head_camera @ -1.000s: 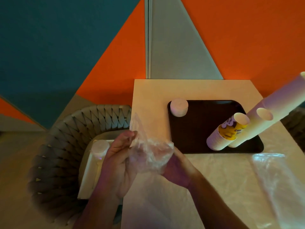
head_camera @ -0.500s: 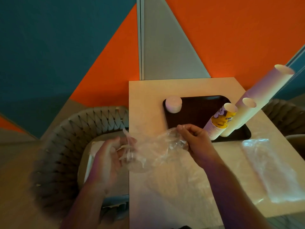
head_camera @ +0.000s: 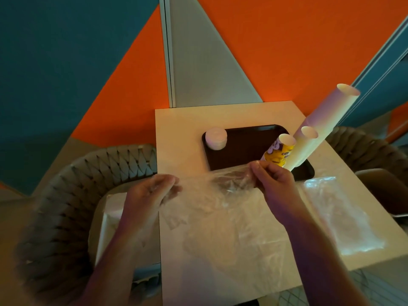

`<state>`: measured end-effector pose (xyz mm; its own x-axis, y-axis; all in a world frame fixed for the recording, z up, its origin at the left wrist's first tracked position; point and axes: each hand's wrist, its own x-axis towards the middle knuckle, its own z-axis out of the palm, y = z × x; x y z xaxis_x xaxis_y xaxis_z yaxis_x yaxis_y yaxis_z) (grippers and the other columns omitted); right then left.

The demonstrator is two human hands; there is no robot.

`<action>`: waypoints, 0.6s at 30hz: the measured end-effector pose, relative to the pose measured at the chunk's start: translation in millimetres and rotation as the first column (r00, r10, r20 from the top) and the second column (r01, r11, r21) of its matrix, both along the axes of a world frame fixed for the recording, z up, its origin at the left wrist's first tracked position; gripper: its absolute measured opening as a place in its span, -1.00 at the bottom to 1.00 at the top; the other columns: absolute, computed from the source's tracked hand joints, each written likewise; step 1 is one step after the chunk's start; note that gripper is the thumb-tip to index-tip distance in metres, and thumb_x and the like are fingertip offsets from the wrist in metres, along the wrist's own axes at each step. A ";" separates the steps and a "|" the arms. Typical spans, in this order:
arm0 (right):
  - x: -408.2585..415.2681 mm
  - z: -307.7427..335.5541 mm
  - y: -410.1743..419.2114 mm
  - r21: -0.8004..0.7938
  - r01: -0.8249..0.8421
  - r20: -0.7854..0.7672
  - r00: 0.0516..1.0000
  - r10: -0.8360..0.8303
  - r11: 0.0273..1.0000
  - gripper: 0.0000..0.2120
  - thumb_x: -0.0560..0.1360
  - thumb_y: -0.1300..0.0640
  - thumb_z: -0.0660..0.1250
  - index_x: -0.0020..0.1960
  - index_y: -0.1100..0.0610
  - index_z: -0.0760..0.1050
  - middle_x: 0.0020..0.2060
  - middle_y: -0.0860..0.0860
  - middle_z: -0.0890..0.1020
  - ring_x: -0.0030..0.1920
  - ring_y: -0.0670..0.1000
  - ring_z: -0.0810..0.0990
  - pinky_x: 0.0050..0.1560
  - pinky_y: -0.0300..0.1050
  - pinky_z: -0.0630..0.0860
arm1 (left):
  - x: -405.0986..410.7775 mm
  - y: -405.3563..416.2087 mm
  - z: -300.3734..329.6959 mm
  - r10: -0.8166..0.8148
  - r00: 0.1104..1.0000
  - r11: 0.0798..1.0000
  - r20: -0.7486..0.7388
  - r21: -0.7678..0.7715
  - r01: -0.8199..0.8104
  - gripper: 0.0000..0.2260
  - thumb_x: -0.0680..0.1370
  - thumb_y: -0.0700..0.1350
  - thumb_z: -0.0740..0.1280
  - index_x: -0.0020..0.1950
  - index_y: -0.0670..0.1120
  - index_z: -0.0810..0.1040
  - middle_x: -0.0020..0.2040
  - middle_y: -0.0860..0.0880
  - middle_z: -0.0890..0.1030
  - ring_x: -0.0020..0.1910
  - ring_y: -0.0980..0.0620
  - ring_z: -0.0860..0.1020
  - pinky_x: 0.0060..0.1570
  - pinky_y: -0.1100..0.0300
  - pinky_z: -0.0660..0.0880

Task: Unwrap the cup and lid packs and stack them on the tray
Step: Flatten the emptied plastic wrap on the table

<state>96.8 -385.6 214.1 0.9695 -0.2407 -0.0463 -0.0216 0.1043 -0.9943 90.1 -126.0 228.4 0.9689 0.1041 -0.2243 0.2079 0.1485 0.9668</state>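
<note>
Over the near table edge, the left hand and right hand pinch a crumpled clear plastic wrapper stretched between them. Cup stacks and lids stand on the dark tray; discarding this wrap looks next.

A café corner is suggested: small table, woven chairs, serving tray, bold orange-and-teal wall panels.

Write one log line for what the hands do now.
left hand + right hand | stretching clear wrapper | cup stacks on tray
</note>
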 end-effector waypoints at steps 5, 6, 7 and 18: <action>1.4 1.0 -6.2 0.085 0.115 0.025 0.993 -0.117 0.990 -0.89 0.63 0.22 0.30 -0.02 0.21 0.58 -0.32 0.01 0.63 -0.27 -0.05 0.59 -0.18 -0.17 0.58 | -1.3 -11.3 1.3 -0.112 0.988 0.985 0.103 0.143 0.097 -0.88 0.50 -0.40 0.41 -0.03 -0.24 0.67 -0.12 0.01 0.72 -0.13 0.22 0.67 -0.25 0.48 0.48; 2.5 1.5 -11.2 0.098 0.134 0.024 0.990 -0.137 0.986 -0.91 0.62 0.21 0.32 -0.03 0.18 0.58 -0.32 0.01 0.63 -0.25 -0.03 0.58 -0.16 -0.15 0.58 | -1.2 -14.6 1.1 -0.146 0.983 0.973 0.113 0.194 0.123 -0.85 0.47 -0.40 0.43 -0.05 -0.19 0.68 -0.11 0.07 0.71 -0.13 0.25 0.64 -0.23 0.48 0.48; 3.1 2.4 -15.0 0.106 0.140 0.028 0.989 -0.144 0.984 -0.93 0.61 0.21 0.33 -0.03 0.17 0.57 -0.32 0.02 0.63 -0.24 -0.02 0.58 -0.14 -0.12 0.59 | -0.9 -16.1 0.5 -0.170 0.978 0.968 0.122 0.207 0.143 -0.82 0.45 -0.41 0.45 -0.05 -0.15 0.69 -0.05 0.09 0.70 -0.10 0.24 0.64 -0.19 0.46 0.49; 8.4 19.9 -87.9 0.116 0.103 0.105 0.988 -0.115 0.988 -0.84 0.47 0.24 0.47 -0.11 0.17 0.48 -0.34 0.07 0.60 -0.37 -0.07 0.55 -0.33 -0.23 0.53 | 7.5 -94.1 8.1 -0.223 0.975 0.957 0.019 0.197 0.215 -0.83 0.58 -0.14 0.38 -0.12 -0.08 0.76 -0.07 -0.01 0.74 -0.01 0.08 0.69 0.03 0.18 0.55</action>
<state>105.2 -473.5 233.9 0.9383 -0.3448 0.0286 0.1062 0.2084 -0.9723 97.5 -220.1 236.5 0.9806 -0.0743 -0.1811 0.1747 -0.0859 0.9809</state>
